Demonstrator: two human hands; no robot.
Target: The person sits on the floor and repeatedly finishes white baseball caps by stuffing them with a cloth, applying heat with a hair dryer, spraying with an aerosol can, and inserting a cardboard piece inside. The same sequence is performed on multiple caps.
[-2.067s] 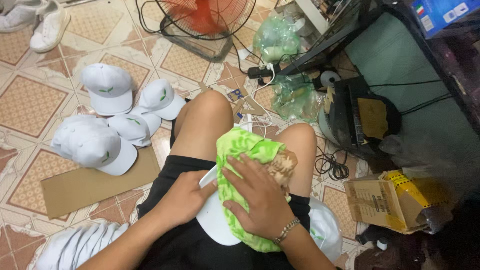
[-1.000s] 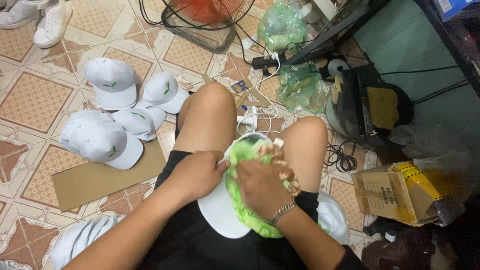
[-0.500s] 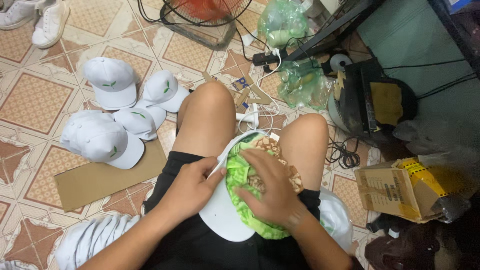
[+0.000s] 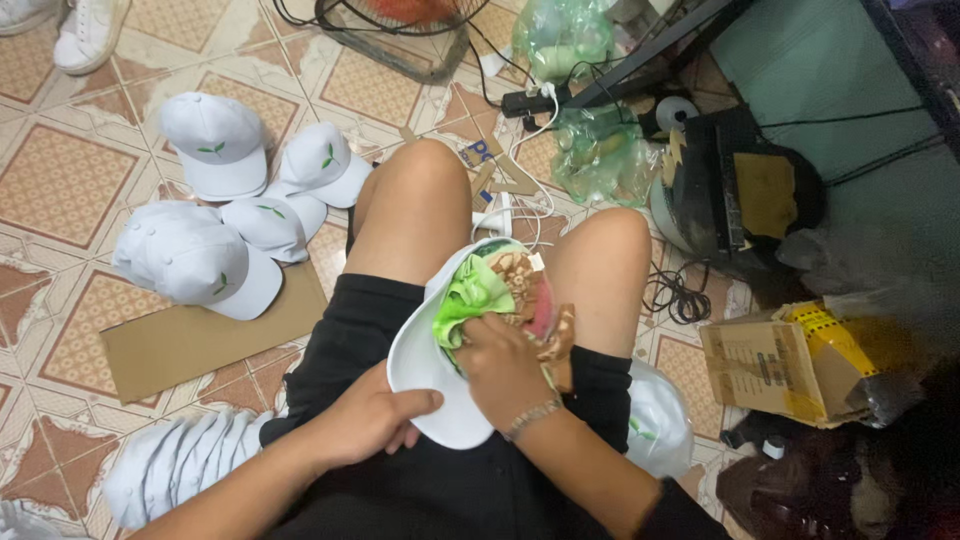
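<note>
A white cap (image 4: 420,370) lies upside down on my lap between my bare knees. My left hand (image 4: 372,420) grips its brim at the near edge. My right hand (image 4: 500,365), with a bracelet on the wrist, is closed on a bright green cloth (image 4: 470,295) and presses it down into the cap's crown. Brown patterned and pink fabric (image 4: 535,295) is bunched inside the cap beside the green cloth.
Several white caps (image 4: 215,215) with small green leaf marks lie on the tiled floor to my left, by a cardboard sheet (image 4: 190,340). A stack of caps (image 4: 175,465) sits at my left hip, another cap (image 4: 655,420) at my right. A cardboard box (image 4: 775,365), cables and green plastic bags (image 4: 600,155) lie to the right.
The green cloth, earlier spread over the cap, is now bunched and pushed down inside it. My right hand has moved in over the crown; my left hand slid to the brim.
</note>
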